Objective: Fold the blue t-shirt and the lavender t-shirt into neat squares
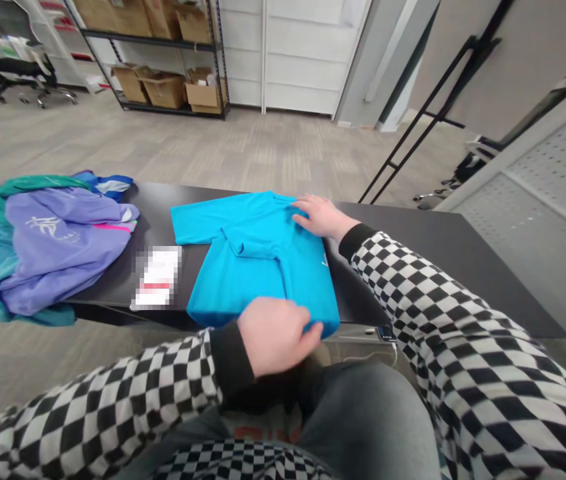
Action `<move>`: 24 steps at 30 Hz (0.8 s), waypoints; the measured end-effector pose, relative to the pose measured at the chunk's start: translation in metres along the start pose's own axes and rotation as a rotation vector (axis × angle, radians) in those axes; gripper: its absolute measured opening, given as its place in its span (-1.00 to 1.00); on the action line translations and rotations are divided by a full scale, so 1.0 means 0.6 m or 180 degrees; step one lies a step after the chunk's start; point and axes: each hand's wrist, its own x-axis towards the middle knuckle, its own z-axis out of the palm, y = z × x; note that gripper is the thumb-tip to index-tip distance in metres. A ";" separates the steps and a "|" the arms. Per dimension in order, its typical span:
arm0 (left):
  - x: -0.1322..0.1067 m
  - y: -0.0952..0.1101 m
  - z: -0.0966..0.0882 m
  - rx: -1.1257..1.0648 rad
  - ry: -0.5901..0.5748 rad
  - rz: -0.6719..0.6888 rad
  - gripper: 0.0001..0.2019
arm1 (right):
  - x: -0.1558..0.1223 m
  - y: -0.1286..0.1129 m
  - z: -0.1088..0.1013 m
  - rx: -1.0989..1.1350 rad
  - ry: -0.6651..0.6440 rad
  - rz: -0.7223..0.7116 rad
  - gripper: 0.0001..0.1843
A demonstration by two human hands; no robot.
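A bright blue T-shirt (257, 280) lies partly folded on the dark table, one sleeve stretched to the left and the other folded across its middle. My left hand (275, 335) is at the near hem, fingers curled with the thumb and forefinger about the cloth; the other fingertips are hidden. Up by the collar, my right hand (320, 215) rests on the shirt's far right edge with its fingers extended over the fabric. A small white print shows near the shirt's right side.
A pile of purple, green and teal garments (67, 240) overhangs the black table's (413, 267) left end. Between pile and shirt lies a blurred-out white item (157, 277). A phone (387, 333) with a cable sits below the front edge. A perforated panel (557, 167) borders the right.
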 end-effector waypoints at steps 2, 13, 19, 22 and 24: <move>-0.049 0.034 0.064 -0.0335 -0.0586 -0.0299 -0.36 | -0.006 0.002 0.013 -0.0009 -0.0237 0.0074 -0.38; -0.038 0.018 0.274 -0.3031 0.0639 -0.1265 -0.64 | 0.014 0.023 0.036 0.0128 -0.0128 0.0164 -0.36; -0.044 0.008 0.257 -0.2820 0.0838 -0.1076 -0.71 | 0.008 0.029 0.047 0.0143 -0.0313 0.0279 -0.30; -0.083 -0.006 0.258 -0.2747 0.0867 -0.0846 -0.63 | 0.004 0.034 0.051 0.0234 -0.0326 0.0290 -0.26; -0.104 -0.014 0.270 -0.2791 0.0809 -0.0930 -0.58 | 0.003 0.036 0.052 0.0251 -0.0338 0.0283 -0.24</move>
